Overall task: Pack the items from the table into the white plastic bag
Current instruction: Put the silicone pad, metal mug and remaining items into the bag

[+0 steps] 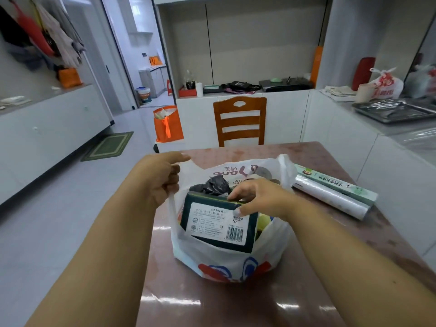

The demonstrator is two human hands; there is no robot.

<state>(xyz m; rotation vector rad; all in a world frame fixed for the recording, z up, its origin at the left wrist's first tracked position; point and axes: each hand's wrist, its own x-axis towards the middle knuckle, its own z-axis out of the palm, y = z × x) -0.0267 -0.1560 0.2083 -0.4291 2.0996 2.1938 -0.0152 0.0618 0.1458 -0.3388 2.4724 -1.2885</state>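
Note:
The white plastic bag with red and blue print stands open on the brown table. My left hand grips the bag's left handle and holds it up. My right hand pinches the top edge of a dark green box with a white barcode label, which stands upright inside the bag. Behind the box in the bag lies a crumpled black plastic piece, and something yellow shows at the right. A roll of clear film and a long pale green box lie on the table right of the bag.
A wooden chair stands at the table's far side. An orange bag sits on a stool beyond the far left corner. A white counter on the right carries a metal tray and another plastic bag.

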